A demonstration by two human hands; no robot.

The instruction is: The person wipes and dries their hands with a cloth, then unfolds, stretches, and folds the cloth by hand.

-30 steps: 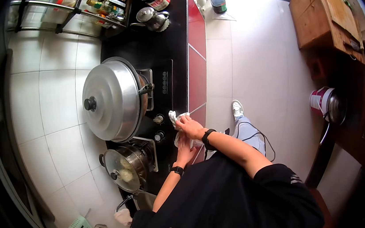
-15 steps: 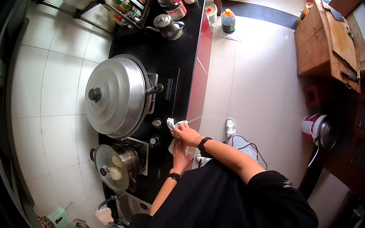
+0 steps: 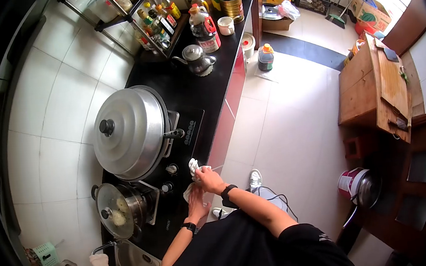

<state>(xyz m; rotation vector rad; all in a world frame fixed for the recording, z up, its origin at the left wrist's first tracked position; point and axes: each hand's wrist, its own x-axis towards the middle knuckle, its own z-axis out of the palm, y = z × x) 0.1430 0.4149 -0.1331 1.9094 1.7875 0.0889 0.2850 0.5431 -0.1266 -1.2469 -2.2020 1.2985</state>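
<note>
A white cloth is bunched at the front edge of the black countertop, beside the stove knobs. My right hand has its fingers closed on the upper part of it. Just below, my left hand grips the lower part of the same cloth, its fingertips partly hidden. Left of my hands, a steel pot with a glass lid stands on the near burner, pale food showing through the lid. On the far burner sits a large lidded aluminium pot.
A metal teapot, a sauce jug and a white mug stand farther along the counter. The sink is at lower left. A dark bottle stands on the floor. A wooden cabinet is at right.
The view has shifted, so the counter and my hands appear lower and farther left. Both hands stay on the cloth at the counter edge.
</note>
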